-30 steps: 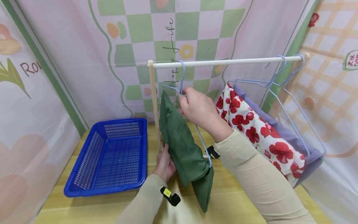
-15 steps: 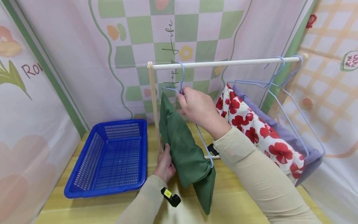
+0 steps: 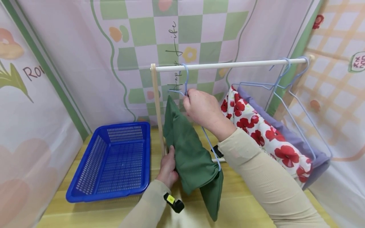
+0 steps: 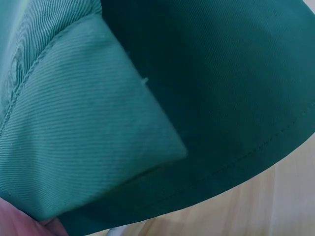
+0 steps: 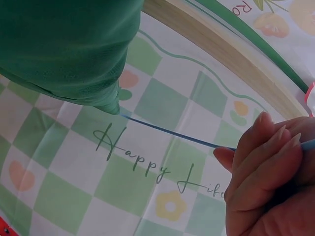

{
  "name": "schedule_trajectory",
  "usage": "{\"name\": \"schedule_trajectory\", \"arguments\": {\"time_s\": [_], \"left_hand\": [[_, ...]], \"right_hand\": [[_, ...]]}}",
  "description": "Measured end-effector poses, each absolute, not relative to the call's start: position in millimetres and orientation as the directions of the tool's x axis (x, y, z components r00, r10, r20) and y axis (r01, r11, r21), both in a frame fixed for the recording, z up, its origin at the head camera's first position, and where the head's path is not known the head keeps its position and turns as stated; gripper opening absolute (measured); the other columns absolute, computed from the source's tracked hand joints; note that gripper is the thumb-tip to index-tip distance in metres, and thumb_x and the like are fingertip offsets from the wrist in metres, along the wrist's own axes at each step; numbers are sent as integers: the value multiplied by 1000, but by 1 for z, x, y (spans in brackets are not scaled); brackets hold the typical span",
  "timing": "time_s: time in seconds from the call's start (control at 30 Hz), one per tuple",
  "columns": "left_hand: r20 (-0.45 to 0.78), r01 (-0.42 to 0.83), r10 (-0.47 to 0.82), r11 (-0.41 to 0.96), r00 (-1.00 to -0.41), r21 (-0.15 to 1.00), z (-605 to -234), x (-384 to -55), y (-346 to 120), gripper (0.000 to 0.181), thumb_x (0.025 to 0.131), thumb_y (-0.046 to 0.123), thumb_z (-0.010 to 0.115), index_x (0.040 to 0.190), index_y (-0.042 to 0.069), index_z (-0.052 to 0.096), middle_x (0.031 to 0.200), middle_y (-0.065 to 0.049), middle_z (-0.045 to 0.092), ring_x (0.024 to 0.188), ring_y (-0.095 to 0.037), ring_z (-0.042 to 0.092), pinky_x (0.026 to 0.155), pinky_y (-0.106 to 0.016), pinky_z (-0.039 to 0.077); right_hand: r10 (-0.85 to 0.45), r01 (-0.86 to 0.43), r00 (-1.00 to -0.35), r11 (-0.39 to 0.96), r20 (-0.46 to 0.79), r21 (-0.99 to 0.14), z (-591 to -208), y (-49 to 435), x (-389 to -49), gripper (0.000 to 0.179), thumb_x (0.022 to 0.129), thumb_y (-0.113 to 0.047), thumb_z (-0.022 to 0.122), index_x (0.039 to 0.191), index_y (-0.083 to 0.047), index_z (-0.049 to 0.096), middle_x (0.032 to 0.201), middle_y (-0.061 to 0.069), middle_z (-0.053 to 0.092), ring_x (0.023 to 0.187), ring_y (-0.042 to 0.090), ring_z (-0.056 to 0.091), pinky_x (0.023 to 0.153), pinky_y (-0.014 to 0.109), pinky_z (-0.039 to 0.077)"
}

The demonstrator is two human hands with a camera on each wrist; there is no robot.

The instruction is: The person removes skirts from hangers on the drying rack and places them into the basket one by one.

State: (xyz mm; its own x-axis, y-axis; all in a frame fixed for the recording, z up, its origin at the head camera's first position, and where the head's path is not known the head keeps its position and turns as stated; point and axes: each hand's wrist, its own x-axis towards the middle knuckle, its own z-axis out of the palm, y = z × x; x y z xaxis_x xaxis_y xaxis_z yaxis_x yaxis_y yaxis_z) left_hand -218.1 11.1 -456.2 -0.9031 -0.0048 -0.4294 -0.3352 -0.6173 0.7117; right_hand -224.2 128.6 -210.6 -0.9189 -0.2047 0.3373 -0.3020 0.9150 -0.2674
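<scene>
A light-blue wire hanger (image 3: 187,79) hooks over the white rail (image 3: 228,65) near its left end. My right hand (image 3: 203,109) pinches the hanger just below the hook; the right wrist view shows curled fingers (image 5: 266,162) around the blue wire. Green stitched cloth (image 3: 188,148) drapes over this hanger, its lower tip hanging over the table. My left hand (image 3: 167,167) is low at the cloth's left side, by the foot of the wooden post (image 3: 157,104). The cloth partly hides its fingers; I cannot tell whether they grip cloth or post.
A blue plastic basket (image 3: 146,152) stands left of the rack on the wooden table (image 3: 242,202). At the rail's right end hang a red-flowered cloth (image 3: 258,136) and a purple cloth (image 3: 320,163) on blue hangers. A printed curtain (image 3: 137,50) closes off the back.
The green cloth's lower part has swung slightly right, and my right hand has shifted a touch right with the hanger. My left hand stays about where it was.
</scene>
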Motion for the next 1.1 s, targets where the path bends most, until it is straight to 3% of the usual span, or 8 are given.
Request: {"name": "schedule_trajectory", "arguments": {"time_s": [0.43,0.77,1.1], "left_hand": [[-384,-313,-16,-549,-923,775,-458,-210,12,64,106,42,60,150,0,42,145,-11,50,127,-24,52,117,-41,41],[-245,-203,-51,-412,-968,888,-457,-197,11,41,106,37,60,126,1,56,113,-4,61,96,-13,63,85,-26,54],[-95,-64,-88,-302,-992,951,-453,-188,15,37,105,26,63,131,0,58,118,-10,64,96,-14,65,85,-29,56]], "right_hand": [[-179,-262,-917,944,355,-200,-212,134,-225,28,109,-24,45,98,-4,62,78,9,62,72,27,63,66,44,55],[-168,-251,-915,949,366,-193,-211,137,-224,27,108,-26,46,101,-6,63,77,9,62,71,28,64,65,44,56],[-164,-240,-921,953,353,-183,-210,142,-224,28,109,-25,45,103,-5,63,82,10,65,75,29,66,67,47,56]]}}
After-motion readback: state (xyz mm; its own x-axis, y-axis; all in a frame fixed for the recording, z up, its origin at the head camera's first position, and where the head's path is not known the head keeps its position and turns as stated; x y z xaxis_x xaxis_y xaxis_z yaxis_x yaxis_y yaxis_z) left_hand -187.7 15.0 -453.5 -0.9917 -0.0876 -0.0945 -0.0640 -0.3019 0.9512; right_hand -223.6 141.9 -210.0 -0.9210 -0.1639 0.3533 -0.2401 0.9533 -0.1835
